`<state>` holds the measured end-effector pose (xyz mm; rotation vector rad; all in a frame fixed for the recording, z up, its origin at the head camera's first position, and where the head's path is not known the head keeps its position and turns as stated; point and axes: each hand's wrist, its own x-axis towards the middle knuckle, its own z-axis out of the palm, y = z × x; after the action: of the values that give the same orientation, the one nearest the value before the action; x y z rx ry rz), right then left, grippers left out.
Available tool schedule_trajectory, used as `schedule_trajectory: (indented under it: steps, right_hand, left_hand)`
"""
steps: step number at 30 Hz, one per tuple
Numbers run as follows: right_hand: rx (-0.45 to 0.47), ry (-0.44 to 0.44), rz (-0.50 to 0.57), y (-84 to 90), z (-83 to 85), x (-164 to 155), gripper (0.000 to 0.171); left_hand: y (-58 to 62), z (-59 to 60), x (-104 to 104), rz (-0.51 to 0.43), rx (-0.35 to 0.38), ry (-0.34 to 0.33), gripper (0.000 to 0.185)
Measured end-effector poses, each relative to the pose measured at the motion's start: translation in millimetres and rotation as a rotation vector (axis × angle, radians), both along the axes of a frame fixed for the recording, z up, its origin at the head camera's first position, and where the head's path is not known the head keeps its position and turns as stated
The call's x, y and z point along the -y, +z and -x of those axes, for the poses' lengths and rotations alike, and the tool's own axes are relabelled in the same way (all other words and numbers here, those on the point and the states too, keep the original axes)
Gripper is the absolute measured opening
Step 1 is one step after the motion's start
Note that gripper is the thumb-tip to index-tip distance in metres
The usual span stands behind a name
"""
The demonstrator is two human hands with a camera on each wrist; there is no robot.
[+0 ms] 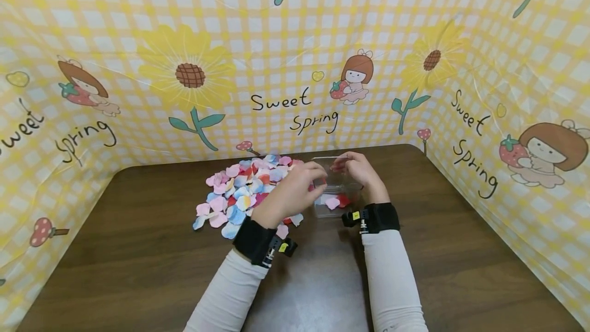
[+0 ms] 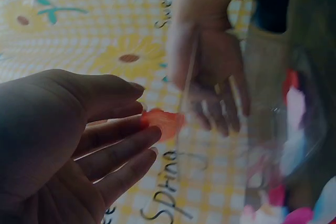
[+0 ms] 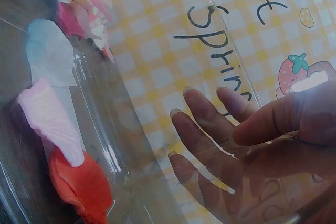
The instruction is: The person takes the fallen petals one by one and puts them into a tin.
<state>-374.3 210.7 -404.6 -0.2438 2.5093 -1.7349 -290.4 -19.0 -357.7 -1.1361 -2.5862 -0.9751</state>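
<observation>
Left hand [image 2: 68, 145] pinches red petal [image 2: 163, 121]; right hand [image 1: 361, 170] grips clear box [image 1: 335, 188] wall, fingertips blurred through plastic.

On the table [image 1: 138, 250], a petal pile [image 1: 244, 191] lies left of a clear box [image 1: 334, 188] holding petals, with the backdrop [image 1: 295, 40] behind both.

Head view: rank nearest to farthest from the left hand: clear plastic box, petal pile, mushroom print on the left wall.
1. Clear plastic box: just right of the left hand, whose fingertips reach its rim.
2. Petal pile: on the table, left of and behind the hand. It is partly under the hand, so too close to call against the box.
3. Mushroom print: far left on the wall, clearly farthest.
</observation>
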Motion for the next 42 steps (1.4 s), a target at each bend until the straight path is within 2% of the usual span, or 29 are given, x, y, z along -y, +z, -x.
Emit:
schedule_trajectory:
  steps: [4,8,12,15,20,24,27,33,36,42]
  right_hand:
    - [0.01,0.005,0.016,-1.0,0.1,0.1,0.041]
    - [-0.007,0.011,0.011,-0.2,-0.3,0.0,0.041]
    - [-0.012,0.015,0.008,1.8,0.3,-0.4,0.041]
    - [0.009,0.028,0.018,2.3,1.0,-0.9,0.042]
    - [0.011,0.021,0.024,1.0,0.6,-2.6,0.041]
    - [-0.006,0.014,0.01,-0.2,0.5,-1.9,0.04]
    - [-0.009,0.008,0.01,-1.1,1.1,-1.3,0.04]
    - [0.003,0.0,0.021,-2.5,1.2,-1.6,0.04]
    - [0.001,0.004,0.021,-2.7,1.9,-2.1,0.04]
    - [-0.001,0.013,0.009,-1.2,1.5,-2.8,0.041]
  left_hand:
    - [-2.0,-0.3,0.8,-0.005,0.029,-0.023,0.028]
    - [2.9,3.3,18.6,-0.065,0.016,0.029,0.026]
    - [4.6,12.2,47.3,-0.106,0.033,0.141,0.025]
    - [0.1,20.0,71.5,-0.115,0.059,0.243,0.028]
    - [-15.0,34.3,103.0,-0.093,0.052,0.379,0.026]
    - [-31.1,41.9,118.0,-0.038,0.142,0.454,0.027]
    - [-43.7,46.1,123.5,0.001,0.224,0.455,0.034]
    - [-61.9,51.7,123.0,0.035,0.264,0.406,0.04]
    - [-64.6,51.4,122.4,0.032,0.274,0.41,0.038]
    - [-59.9,49.5,127.4,0.017,0.271,0.44,0.016]
